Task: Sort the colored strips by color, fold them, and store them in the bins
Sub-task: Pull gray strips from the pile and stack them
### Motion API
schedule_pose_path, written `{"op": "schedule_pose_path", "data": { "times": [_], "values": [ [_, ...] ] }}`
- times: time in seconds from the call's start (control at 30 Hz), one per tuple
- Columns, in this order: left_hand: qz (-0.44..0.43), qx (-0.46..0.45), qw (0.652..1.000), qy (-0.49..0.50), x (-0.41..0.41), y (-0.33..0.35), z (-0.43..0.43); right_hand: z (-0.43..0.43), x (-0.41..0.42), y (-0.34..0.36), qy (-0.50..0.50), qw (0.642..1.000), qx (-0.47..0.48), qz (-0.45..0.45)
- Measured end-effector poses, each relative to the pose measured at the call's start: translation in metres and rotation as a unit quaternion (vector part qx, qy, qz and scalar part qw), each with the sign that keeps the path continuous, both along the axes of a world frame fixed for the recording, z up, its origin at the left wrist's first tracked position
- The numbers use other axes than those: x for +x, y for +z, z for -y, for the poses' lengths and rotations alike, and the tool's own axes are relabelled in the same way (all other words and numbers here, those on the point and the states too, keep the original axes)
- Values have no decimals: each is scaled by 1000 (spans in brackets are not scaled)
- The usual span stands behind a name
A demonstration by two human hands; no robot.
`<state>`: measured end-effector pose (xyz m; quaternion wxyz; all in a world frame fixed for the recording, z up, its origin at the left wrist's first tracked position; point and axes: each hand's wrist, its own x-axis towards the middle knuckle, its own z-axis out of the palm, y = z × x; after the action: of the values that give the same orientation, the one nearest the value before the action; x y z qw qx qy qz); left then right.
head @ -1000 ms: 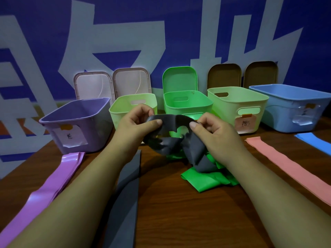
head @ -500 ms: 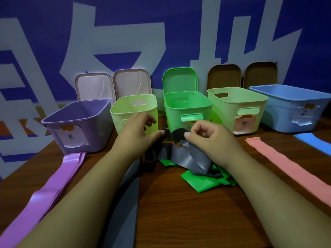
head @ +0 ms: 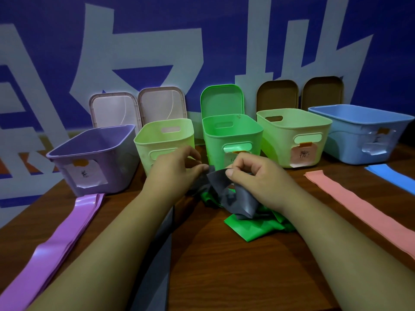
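both hands pinch the crumpled grey strip point(head: 226, 194) — left hand point(head: 173, 171) at its upper left edge, right hand point(head: 258, 180) thumb and forefinger on its top edge — forearms reaching forward, held just above the green strips point(head: 251, 227) before the green bin point(head: 231, 140).

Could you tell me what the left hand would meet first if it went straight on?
Past the grey strip the left hand pinches, likely the front of the green bin; depth is unclear.
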<state>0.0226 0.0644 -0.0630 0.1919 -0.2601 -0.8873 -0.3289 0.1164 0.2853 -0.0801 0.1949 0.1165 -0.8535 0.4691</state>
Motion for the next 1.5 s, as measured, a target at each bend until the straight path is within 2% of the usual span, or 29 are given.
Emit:
{"op": "schedule_pose_path", "data": {
  "times": [0.13,0.23,0.4,0.67,0.8,0.87,1.0,1.2,1.33,1.5],
  "values": [
    [-23,-17,999,-35,4,1,-3,0,0,0,3,1000,-9,5],
    [87,70,991,-73,13,4,-4,0,-2,-1,-1,1000,-14,6],
    [231,169,947,-144,18,6,-7,0,-3,-2,-17,1000,-16,6],
    [296,319,888,-150,12,4,-3,2,-1,-1,-27,999,-16,8],
    [276,388,868,-139,18,20,-3,5,1,-1,-33,999,-26,12],
    [215,388,886,-132,19,37,-5,6,0,-2,-31,999,-29,16],
    [101,325,931,-130,20,84,-7,5,1,1,-41,999,-24,24],
    [-25,288,952,-103,27,147,-13,4,5,2,-49,995,-53,63],
    [-41,278,955,-96,29,175,-13,9,11,4,-84,993,0,86],
    [-36,295,949,-105,37,196,-12,16,15,16,-113,991,6,67]
  ]
}}
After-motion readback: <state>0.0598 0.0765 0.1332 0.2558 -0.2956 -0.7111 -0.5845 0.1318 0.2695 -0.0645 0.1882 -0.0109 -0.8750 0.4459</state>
